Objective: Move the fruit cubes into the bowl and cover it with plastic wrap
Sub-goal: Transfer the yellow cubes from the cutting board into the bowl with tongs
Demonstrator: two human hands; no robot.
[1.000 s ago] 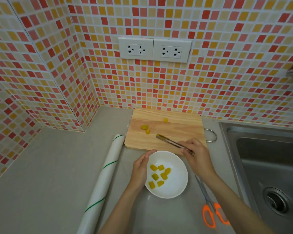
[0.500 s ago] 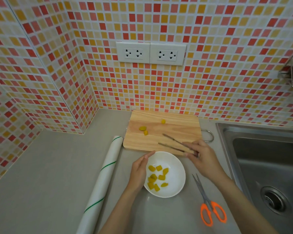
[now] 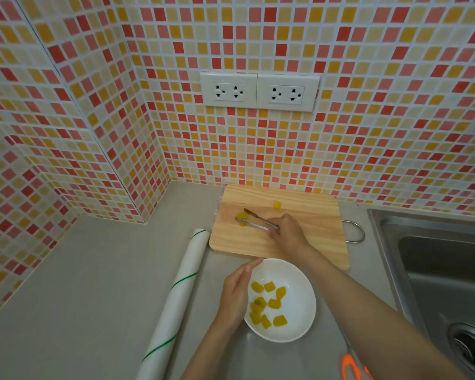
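A white bowl (image 3: 299, 316) on the counter holds several yellow fruit cubes (image 3: 269, 304). My left hand (image 3: 235, 297) rests against the bowl's left rim, fingers straight. My right hand (image 3: 287, 233) grips metal tongs (image 3: 254, 220) over the wooden cutting board (image 3: 313, 242). The tong tips are spread on either side of a yellow fruit piece (image 3: 242, 216) at the board's left. Another yellow cube (image 3: 277, 205) lies farther back on the board. A roll of plastic wrap (image 3: 176, 300), white with green stripes, lies to the left of the bowl.
Orange-handled scissors (image 3: 351, 370) lie at the bottom right, mostly hidden by my right forearm. A steel sink (image 3: 436, 270) fills the right side. Tiled walls enclose the counter at the back and left, with two wall sockets (image 3: 259, 91) above the board.
My right hand has carried the tongs from near the bowl's far rim out over the board to the fruit piece on its left. The left hand has stayed at the bowl.
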